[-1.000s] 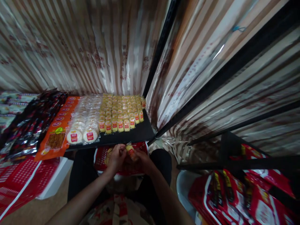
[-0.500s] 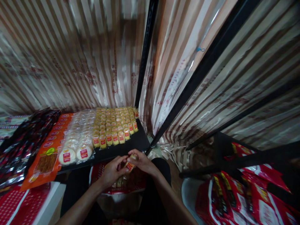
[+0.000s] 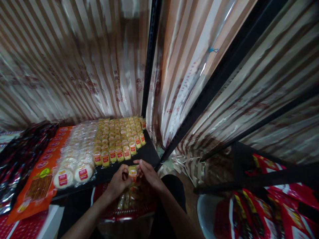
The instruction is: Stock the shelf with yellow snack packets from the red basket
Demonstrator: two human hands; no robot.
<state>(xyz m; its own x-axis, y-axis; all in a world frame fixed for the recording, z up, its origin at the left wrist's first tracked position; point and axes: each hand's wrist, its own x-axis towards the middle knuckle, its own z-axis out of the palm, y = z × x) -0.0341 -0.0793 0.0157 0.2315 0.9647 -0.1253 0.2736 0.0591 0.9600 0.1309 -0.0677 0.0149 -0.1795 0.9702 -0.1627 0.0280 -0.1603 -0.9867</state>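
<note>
Running across in front of you, the black shelf [image 3: 147, 152] carries dark bags [image 3: 25, 151] at its left, then an orange bag [image 3: 40, 179], round packs [image 3: 83, 173] and, closest to its right edge, rows [image 3: 118, 139] of small yellow packs. Below its front edge sits your red basket [image 3: 129, 213], with wrapped pieces [image 3: 126, 201] inside. The rows reach back to the rear edge, and their front line stops short of the front edge, slanting farther from it toward the right.

Your left hand [image 3: 118, 182] grasps a single pack [image 3: 133, 172], the thumb lying across its lower left part. Your right hand [image 3: 149, 174] comes in from the other side, its fingertips at the pack's right flank; you can't tell whether they grip or merely touch. Of the two, it is the nearer to the shelf's front right corner.

The pack lies between both hands, by the front edge and left of that corner; whether it overhangs the shelf is unclear. Its long axis, as far as blur allows a judgement, points away from you toward the rows, red label facing you.
</note>
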